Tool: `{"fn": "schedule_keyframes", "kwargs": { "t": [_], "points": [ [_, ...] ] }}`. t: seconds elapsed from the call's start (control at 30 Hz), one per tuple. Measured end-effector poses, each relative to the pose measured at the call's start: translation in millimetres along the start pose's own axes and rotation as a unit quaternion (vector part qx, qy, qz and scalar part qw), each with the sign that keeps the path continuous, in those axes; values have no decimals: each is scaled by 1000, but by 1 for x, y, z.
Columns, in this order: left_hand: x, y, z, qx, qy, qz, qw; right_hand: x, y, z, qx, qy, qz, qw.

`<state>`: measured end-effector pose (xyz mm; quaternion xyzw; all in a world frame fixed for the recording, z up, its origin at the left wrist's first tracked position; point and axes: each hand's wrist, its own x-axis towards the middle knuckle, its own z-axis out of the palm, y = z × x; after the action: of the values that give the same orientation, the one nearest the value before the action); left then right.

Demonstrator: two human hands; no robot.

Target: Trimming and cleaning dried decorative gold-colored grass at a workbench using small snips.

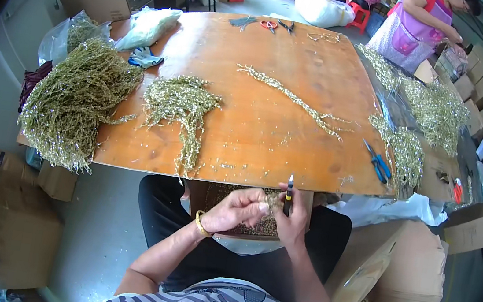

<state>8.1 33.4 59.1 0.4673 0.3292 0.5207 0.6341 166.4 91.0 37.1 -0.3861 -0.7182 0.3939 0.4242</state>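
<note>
Wooden tabletop (256,134) stretches ahead of me, strewn with golden sprigs: a big heap (76,100) at far left, a smaller bunch (180,102) beside it, one long strand (292,99) mid-table, blue pliers (377,162) to the right. Below its near edge, over my lap, both hands meet. My left hand (239,208) pinches a small sprig (273,202) between closed fingertips; my right hand (293,217) is curled shut around a dark cutter (288,193) standing upright, just right of the sprig and touching it.

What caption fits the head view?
Both hands work a small sprig below a table of sprig piles.
</note>
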Motion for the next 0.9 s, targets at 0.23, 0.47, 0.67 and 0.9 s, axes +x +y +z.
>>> {"fn": "schedule_keyframes", "kwargs": {
  "t": [0.23, 0.47, 0.67, 0.9],
  "points": [
    [26, 41, -18, -26, -40, -168, 985, 39, -4, -12, -184, 159, -135, 961],
    [40, 43, -17, -237, 23, -65, 969, 17, 2, 13, 361, -80, 332, 868],
    [22, 42, -14, -304, 85, -62, 947, 2, 13, 15, -45, 69, -1, 997],
    [-5, 67, -11, -204, -32, -224, 953, 36, 8, -31, -104, 209, -100, 967]
  ]
}}
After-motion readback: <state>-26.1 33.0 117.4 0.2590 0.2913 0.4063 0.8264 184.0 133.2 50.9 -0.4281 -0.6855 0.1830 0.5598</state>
